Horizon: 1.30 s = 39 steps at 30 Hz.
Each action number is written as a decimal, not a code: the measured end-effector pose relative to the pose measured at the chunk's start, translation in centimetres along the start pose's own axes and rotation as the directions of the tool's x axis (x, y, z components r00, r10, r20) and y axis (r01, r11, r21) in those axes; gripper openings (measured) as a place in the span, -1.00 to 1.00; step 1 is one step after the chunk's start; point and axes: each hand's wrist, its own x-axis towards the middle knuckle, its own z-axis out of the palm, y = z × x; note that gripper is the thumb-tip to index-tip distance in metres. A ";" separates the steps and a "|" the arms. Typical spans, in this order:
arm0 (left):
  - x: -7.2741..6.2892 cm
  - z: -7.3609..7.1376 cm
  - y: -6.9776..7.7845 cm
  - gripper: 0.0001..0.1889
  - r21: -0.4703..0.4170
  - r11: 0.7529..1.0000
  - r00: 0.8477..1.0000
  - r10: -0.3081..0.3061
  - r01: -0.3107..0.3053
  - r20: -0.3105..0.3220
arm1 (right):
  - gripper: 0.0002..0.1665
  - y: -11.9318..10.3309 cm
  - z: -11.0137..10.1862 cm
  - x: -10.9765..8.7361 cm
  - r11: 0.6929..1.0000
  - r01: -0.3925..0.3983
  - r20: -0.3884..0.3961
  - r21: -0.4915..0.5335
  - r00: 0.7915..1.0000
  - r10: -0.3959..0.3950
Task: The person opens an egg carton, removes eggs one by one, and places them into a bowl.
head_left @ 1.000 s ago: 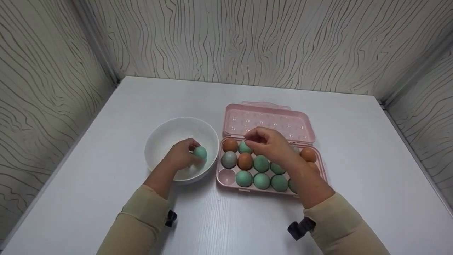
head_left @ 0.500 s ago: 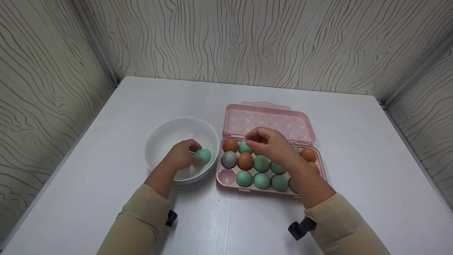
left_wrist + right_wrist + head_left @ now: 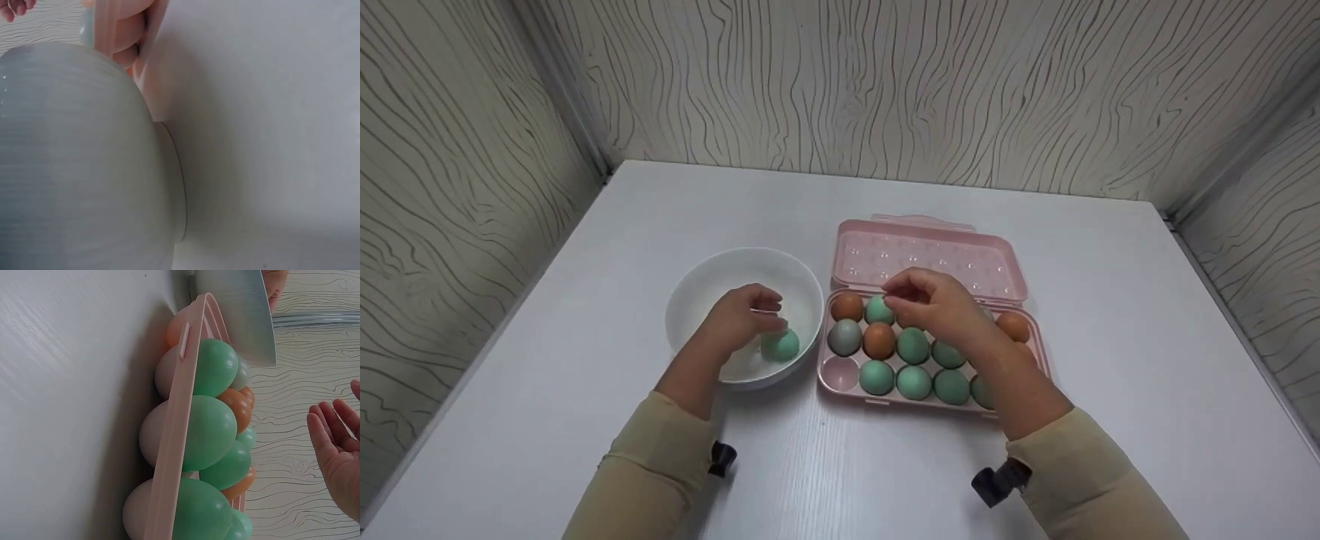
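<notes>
Inside the white bowl (image 3: 697, 289), a green egg (image 3: 780, 346) lies near the right wall. My left hand (image 3: 744, 319) is over it, thumb and fingers spread apart, with the thumb tip overlapping the egg's top in the head view. To the right stands a pink egg carton (image 3: 855, 400) holding several green, brown and pale eggs. My right hand (image 3: 937, 304) hovers above the carton's back row with loosely bent fingers and nothing between them. The right wrist view shows its palm (image 3: 343, 467) apart from the eggs. Some eggs are hidden beneath this hand and forearm.
The carton's lid (image 3: 930, 251) lies folded back behind it. At the carton's front left corner, one cup (image 3: 840, 375) shows its pink bottom. Bowl and carton stand side by side on a white table (image 3: 547, 360), with patterned walls (image 3: 840, 90) behind and at both sides.
The green egg was between my left fingers and thumb; it now lies lower in the bowl, and that hand has opened and risen slightly. My right hand has barely moved.
</notes>
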 end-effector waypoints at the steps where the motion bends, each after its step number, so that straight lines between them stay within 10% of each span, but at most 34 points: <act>1: -0.1 -0.1 0.1 -0.58 -0.014 1.000 1.000 -0.002 0.002 -0.001 | -0.73 0.1 0.0 0.1 1.000 0.003 -0.001 -0.001 1.000 -0.003; 39: -1.3 0.6 4.6 -0.63 -0.250 0.946 0.977 0.211 -0.207 -0.009 | -0.67 6.2 3.6 4.3 0.995 0.091 -0.062 -0.033 0.994 -0.093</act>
